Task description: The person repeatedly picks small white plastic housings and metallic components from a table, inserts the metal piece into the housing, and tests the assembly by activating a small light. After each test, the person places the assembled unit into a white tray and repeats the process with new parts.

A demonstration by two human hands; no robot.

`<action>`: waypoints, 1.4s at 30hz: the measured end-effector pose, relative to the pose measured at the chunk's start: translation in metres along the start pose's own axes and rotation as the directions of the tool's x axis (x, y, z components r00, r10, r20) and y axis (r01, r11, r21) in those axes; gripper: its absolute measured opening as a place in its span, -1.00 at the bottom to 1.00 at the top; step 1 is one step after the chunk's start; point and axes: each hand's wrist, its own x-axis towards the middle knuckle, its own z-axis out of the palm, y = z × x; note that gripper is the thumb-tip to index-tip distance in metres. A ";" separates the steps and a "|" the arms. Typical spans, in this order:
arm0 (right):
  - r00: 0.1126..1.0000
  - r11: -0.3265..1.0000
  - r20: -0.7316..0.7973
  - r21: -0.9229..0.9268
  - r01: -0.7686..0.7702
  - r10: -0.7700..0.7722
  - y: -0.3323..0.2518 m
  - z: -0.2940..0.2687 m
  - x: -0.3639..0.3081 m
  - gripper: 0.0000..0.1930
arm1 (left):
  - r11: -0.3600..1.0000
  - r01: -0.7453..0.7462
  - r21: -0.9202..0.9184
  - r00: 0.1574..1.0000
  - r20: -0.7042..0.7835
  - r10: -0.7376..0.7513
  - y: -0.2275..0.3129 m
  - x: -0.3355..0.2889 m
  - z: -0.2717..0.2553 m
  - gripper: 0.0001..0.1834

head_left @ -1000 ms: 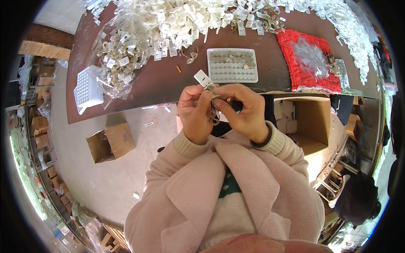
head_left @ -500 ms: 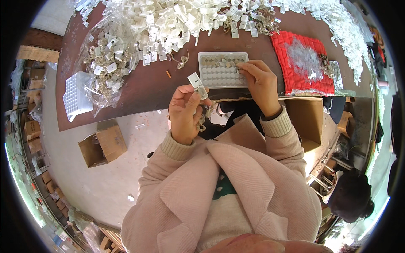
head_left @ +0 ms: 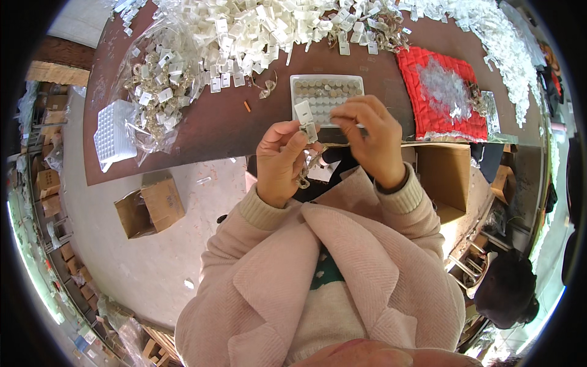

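My left hand (head_left: 281, 162) is closed on a small white plastic battery case (head_left: 304, 114), its lid swung up. A coil of thin wire (head_left: 304, 178) hangs below that hand. Just right of the case is my right hand (head_left: 373, 134), thumb and fingertips pinched together; whatever is between them is too small to make out. Beyond both hands lies a white tray (head_left: 298, 79) with rows of round button cells (head_left: 333, 92), mostly in its far rows; my right hand covers part of its near right side.
A heap of white cases (head_left: 244, 30) covers the table's far side. At left are a clear bag of wired cases (head_left: 160, 92) and a white dimpled tray (head_left: 114, 134). A red quilted pad (head_left: 422, 110) lies right. Cardboard boxes (head_left: 164, 205) stand below; another person's head (head_left: 506, 287) shows lower right.
My right hand has lifted from the tray and moved left toward the battery case. The left hand has shifted slightly right, still holding the case.
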 end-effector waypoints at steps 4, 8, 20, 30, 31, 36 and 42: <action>0.999 0.996 0.033 0.094 0.007 -0.010 -0.027 0.008 -0.008 -0.79 | 0.998 -0.059 -0.004 0.997 0.046 0.059 -0.002 -0.003 0.007 -0.82; 1.000 0.997 0.023 0.069 0.019 -0.020 -0.033 0.011 -0.012 -0.79 | 0.995 -0.094 0.026 0.994 0.067 0.092 -0.001 -0.006 0.009 -0.81; 0.995 0.996 0.066 -0.043 0.073 -0.070 -0.041 0.006 -0.013 -0.80 | 0.999 -0.034 -0.043 0.998 0.044 0.036 -0.001 -0.011 0.011 -0.84; 0.998 0.998 -0.030 -0.033 0.046 -0.047 -0.038 0.012 -0.018 -0.77 | 0.990 0.095 0.105 0.994 -0.069 -0.088 0.002 -0.011 0.007 -0.82; 0.995 0.997 -0.062 -0.045 0.070 -0.073 -0.037 0.013 -0.018 -0.77 | 0.989 0.123 0.083 0.991 -0.057 -0.118 0.001 -0.011 0.007 -0.83; 0.972 0.976 -0.097 -0.047 0.212 -0.216 -0.026 0.019 -0.014 -0.73 | 0.985 0.175 0.005 0.984 -0.020 -0.174 0.003 -0.007 0.004 -0.85; 0.982 0.990 -0.128 -0.008 0.138 -0.138 -0.021 0.023 -0.016 -0.71 | 0.984 0.173 -0.036 0.985 0.030 -0.172 0.001 -0.004 0.004 -0.86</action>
